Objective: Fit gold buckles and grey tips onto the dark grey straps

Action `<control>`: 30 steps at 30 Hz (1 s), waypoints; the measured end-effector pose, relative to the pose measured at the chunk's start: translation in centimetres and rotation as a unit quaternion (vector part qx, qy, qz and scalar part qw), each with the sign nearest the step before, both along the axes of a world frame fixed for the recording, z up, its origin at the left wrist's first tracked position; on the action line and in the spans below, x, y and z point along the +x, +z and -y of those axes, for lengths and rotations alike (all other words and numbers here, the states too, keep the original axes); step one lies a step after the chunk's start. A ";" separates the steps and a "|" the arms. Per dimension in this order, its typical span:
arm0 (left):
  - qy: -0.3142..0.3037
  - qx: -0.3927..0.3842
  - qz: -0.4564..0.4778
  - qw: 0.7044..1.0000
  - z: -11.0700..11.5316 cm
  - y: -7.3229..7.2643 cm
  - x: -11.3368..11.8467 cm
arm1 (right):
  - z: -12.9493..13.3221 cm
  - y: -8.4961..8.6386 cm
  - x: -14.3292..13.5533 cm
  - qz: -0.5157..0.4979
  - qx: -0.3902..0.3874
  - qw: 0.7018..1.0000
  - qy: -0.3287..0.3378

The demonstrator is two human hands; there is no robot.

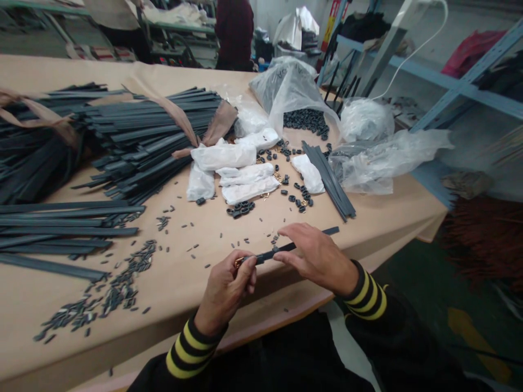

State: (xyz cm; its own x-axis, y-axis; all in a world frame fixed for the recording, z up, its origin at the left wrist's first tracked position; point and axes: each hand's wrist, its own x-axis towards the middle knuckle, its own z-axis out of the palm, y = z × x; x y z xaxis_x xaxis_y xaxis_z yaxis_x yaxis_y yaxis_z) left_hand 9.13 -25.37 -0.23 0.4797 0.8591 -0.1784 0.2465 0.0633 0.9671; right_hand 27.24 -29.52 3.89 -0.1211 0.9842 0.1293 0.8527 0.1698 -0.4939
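Note:
My left hand (pixel 229 286) is closed in a pinch on one end of a narrow dark strap (pixel 266 255), where a gold-coloured metal buckle (pixel 241 261) shows between the fingers. The strap slants up to the right, over the table's front edge. Around its middle sits a small dark piece that I cannot make out clearly. My right hand (pixel 318 256) is over the strap, thumb and forefinger spread apart on either side of it, the thumb tip close against it. Its other fingers are mostly hidden. The strap's far end (pixel 332 231) sticks out beyond this hand.
Bundles of dark straps (pixel 151 136) lie at the left, with loose straps (pixel 61 228) in front. Small dark pieces (pixel 118 288) are scattered nearby. White packets (pixel 249 182), dark loops (pixel 241 209) and a plastic bag (pixel 286 81) of loops lie farther back. A shelf (pixel 433 73) stands at right.

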 end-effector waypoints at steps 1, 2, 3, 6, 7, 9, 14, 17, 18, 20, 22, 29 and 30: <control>-0.010 -0.009 0.002 1.000 0.0 0.1 0.0 | 0.1 0.0 0.4 0.016 -0.046 0.999 0.008; -0.018 -0.020 0.005 1.000 0.0 0.2 0.1 | 0.2 -0.1 0.7 0.021 -0.088 0.996 0.020; -0.024 -0.030 0.007 0.999 0.0 0.3 0.1 | 0.2 -0.1 0.9 0.016 -0.119 0.992 0.033; -0.040 -0.042 0.004 0.998 -0.1 0.3 0.3 | 0.4 -0.2 1.1 -0.049 -0.172 0.982 0.060; -0.042 -0.043 0.000 0.998 -0.1 0.2 0.3 | 0.5 -0.3 1.1 -0.079 -0.187 0.977 0.065; -0.045 -0.046 -0.007 0.998 0.0 0.1 0.5 | 0.5 -0.5 0.8 -0.134 -0.217 0.964 0.070; -0.060 -0.058 -0.010 0.996 0.5 0.0 1.0 | 0.3 -1.3 -0.4 -0.172 -0.220 0.959 0.040; -0.040 -0.028 -0.022 0.999 0.8 0.0 1.3 | 0.3 -1.4 -0.7 -0.184 -0.236 0.953 0.042; -0.034 -0.016 -0.026 0.999 0.8 -0.1 1.3 | 0.3 -1.4 -0.6 -0.186 -0.239 0.952 0.048; -0.028 -0.005 -0.029 0.999 0.7 -0.2 1.3 | 0.3 -1.3 -0.3 -0.183 -0.235 0.952 0.068; -0.031 -0.018 -0.022 0.999 0.7 -0.3 1.2 | 0.3 -1.3 0.0 -0.183 -0.228 0.953 0.085; -0.063 -0.020 -0.040 0.997 0.7 0.0 1.1 | 0.5 -1.6 0.1 -0.189 -0.225 0.952 0.085; -0.058 -0.016 -0.045 0.997 0.7 0.0 1.1 | 0.5 -1.6 0.1 -0.184 -0.222 0.954 0.089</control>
State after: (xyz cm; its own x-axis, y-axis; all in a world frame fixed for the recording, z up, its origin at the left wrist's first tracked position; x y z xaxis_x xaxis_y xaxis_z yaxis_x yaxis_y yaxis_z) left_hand 10.22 -26.03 -0.19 0.5564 0.7918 -0.2520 0.3389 0.0607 0.9389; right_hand 27.30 -30.02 2.32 -0.3174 0.9201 -0.2297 0.5860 -0.0002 -0.8103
